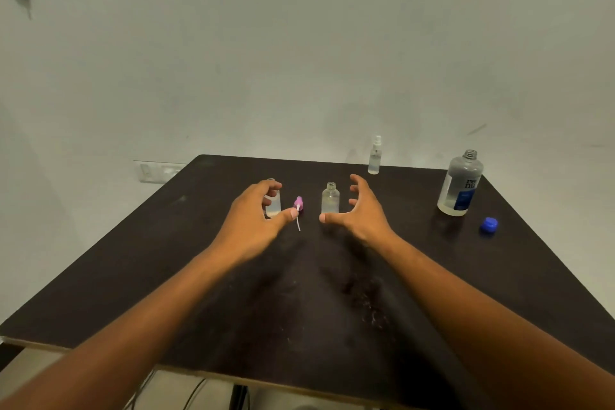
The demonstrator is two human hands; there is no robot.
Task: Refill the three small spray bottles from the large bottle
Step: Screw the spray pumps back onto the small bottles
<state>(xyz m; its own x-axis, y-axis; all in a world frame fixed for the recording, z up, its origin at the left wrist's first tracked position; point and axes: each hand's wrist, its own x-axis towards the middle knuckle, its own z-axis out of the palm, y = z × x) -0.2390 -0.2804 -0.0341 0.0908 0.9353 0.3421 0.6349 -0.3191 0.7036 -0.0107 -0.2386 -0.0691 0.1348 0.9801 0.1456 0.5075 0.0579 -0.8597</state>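
Left hand fingers curl loosely in front of an uncapped small bottle; grip uncertain. Right hand fingers spread wide, empty, just right of another uncapped small bottle. A pink spray cap lies beside the left thumb.

the only readable lettering stood on the large bottle at the right of the table: white letters "re" over "nu" on the grey upper part of its label, cut off at the bottle's curve, above a blue panel whose print was too small to read. the tall spray bottle at the far edge bore a small dark mark that could not be read.
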